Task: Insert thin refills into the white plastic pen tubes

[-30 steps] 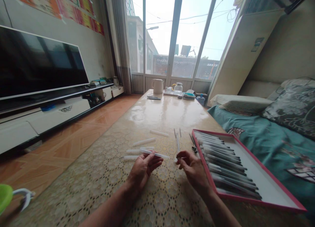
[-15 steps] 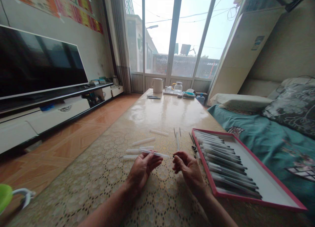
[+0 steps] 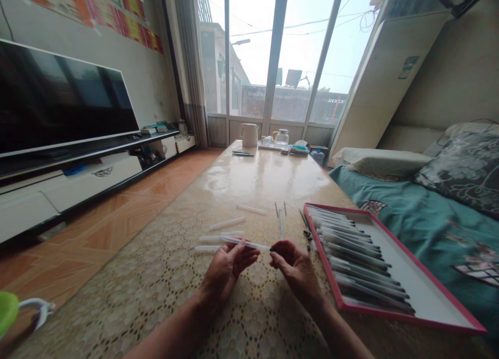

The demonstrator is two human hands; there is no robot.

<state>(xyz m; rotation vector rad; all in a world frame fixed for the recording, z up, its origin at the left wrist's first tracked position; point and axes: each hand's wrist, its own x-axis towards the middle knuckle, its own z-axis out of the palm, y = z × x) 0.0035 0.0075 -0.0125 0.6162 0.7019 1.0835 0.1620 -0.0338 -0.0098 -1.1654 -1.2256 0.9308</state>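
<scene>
Over the near part of the bench (image 3: 253,180), the left hand (image 3: 226,265) pinches a translucent tube (image 3: 253,244) between thumb and fingers, its free end pointing toward the right hand (image 3: 296,268). The right hand's thumb and fingertips close on a small black piece (image 3: 271,249) at that end; whether the piece touches the tube or sits just short of it is too small to tell. The two hands are near each other but apart.

Beyond and to the left of the left hand, loose tubes (image 3: 227,223) lie on the patterned surface, most of them roughly crosswise. Past the right hand, a clear barrel (image 3: 281,225) lies lengthwise between two thin dark rods (image 3: 285,208). Small black parts (image 3: 307,235) are scattered beside the left edge of a red-rimmed box (image 3: 424,268), which holds a slanting row of dark-tipped pens (image 3: 362,250), with its white bottom showing on the right.

At the far end stand a pale pitcher (image 3: 250,135) and a glass jug (image 3: 282,137). A sofa (image 3: 405,208) with a teal cover runs along the right side.
</scene>
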